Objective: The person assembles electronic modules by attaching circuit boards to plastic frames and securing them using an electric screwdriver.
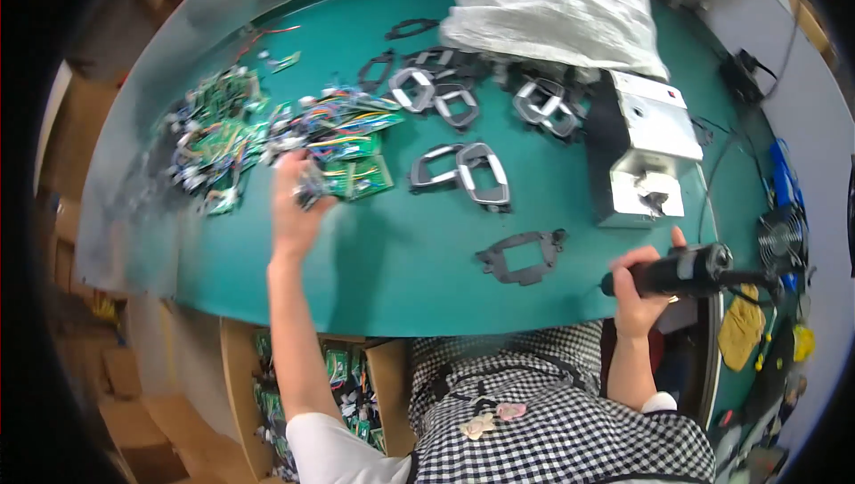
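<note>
Circuit boards (369,178) lie overlapping, green with multicoloured wires (341,138) attached.

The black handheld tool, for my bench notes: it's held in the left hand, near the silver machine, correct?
Not quite: the head view shows the black handheld tool in the right hand; it is indeed near the silver machine.

L grip (298,212) blurred, can't tell what's at its fingertips. R grip (634,297) partly hidden behind blurry blk tool (670,276). Sack (552,8) cut off at top, contents hidden. Box (239,377) partly hidden by surface (427,270) & L arm (298,333). Boards' (227,137) small parts too tiny to ID.
</note>
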A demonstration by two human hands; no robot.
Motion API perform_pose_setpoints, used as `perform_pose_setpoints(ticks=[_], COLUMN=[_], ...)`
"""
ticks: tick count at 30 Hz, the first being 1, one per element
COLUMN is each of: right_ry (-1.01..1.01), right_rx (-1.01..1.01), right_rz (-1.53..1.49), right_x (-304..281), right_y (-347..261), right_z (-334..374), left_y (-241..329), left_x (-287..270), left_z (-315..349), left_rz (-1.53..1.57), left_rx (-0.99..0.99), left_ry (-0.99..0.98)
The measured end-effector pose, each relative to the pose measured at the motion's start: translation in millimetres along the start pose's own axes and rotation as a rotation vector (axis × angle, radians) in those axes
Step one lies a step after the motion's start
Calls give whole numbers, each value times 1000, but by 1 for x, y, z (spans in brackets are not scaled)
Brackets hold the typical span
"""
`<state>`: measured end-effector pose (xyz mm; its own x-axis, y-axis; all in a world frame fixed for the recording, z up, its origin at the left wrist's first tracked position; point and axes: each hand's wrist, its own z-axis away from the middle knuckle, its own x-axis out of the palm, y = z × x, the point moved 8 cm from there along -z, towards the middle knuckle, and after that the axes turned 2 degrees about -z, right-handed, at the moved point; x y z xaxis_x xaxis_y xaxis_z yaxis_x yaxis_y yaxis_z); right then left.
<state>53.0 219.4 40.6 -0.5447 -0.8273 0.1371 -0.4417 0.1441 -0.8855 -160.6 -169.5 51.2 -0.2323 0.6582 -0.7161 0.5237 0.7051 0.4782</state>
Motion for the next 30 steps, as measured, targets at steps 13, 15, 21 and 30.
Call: perform_pose_setpoints(ticks=[13,15,21,30], right_ry=[217,144,10,-220], right_rx=[-394,-416,-331,-98], right_rz=[-212,-219,-185,-104], right_x=[-49,-43,-33,-11], right_y=[-62,-55,-27,-19], right_z=[-80,-93,-103,-132], left_y=[188,198,221,201], left_x=[96,138,159,124], left_z=[40,56,67,64], left_rz=[-15,-95,-24,-36], left_rx=[231,187,229,-21], left_ry=[-312,-417,-485,-366])
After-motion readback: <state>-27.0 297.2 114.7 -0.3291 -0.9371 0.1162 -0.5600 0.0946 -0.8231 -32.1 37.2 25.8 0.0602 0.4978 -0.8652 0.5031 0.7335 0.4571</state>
